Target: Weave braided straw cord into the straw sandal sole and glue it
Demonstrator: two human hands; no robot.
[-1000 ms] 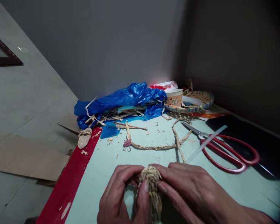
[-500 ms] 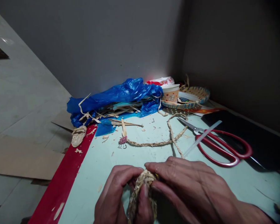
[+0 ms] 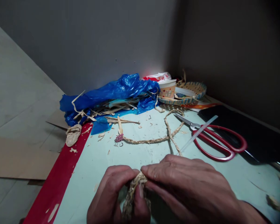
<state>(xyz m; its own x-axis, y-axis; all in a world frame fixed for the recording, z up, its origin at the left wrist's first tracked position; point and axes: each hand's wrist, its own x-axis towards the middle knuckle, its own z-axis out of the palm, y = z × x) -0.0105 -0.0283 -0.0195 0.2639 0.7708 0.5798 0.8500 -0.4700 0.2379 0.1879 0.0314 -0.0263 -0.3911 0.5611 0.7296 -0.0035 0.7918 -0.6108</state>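
Low in the view, my left hand grips a woven straw piece, its thumb pressed inside the curved end. My right hand pinches the top of that piece between thumb and fingers; its far side is hidden. Just beyond lies a long straw braid, its left end held by a pinkish binder clip and the other end running toward my right hand. Red-handled scissors rest to the right, blades pointing left, with a translucent stick lying across them.
At the back, a blue plastic bag holds straw strips. A paper cup stands in a woven basket. A tiny straw slipper sits on the table's red edge. A black flat object lies at right.
The whole view has shifted slightly, so things appear a little further left and higher. Both hands keep hold of the woven piece, with my right fingertips still at its top.
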